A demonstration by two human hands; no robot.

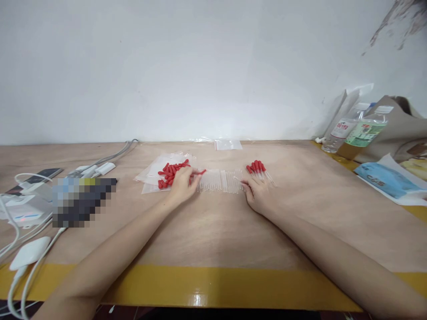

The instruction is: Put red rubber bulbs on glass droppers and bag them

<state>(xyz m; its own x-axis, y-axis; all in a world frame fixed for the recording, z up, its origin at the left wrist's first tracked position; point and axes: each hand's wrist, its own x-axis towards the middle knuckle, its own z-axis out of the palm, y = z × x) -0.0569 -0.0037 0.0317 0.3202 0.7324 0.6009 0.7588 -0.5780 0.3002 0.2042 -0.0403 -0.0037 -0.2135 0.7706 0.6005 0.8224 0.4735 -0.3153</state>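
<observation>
- Grasping one red bulb [203, 172] between thumb and fingertips of the left hand [183, 184], just over the near end of the tubes. Cannot tell which way the open end faces; check before bringing to glass, and squeeze only lightly.
- Apparently pinching a clear tube [238, 178] with thumb and fingertips of the right hand [262, 194]; too small to tell whether fully lifted. Best gripped close to the joining end and pushed straight, never sideways: probably thin and brittle.
- Between both hands, a row of clear tubes [213, 181], side by side on the table [213, 235]. Lift from the right end, without rolling neighbours.
- Just beside the left fingers, loose red bulbs [170, 171] heaped on plastic bags [151, 171]. Better taken singly, without dragging the plastic.
- Beyond the right knuckles, red-topped tubes [257, 166] in a small fan, partly hidden. Mind the wrist there.
- Well apart, white cables [43, 258] on the left, bottles [363, 133] on the right. Best left undisturbed.
</observation>
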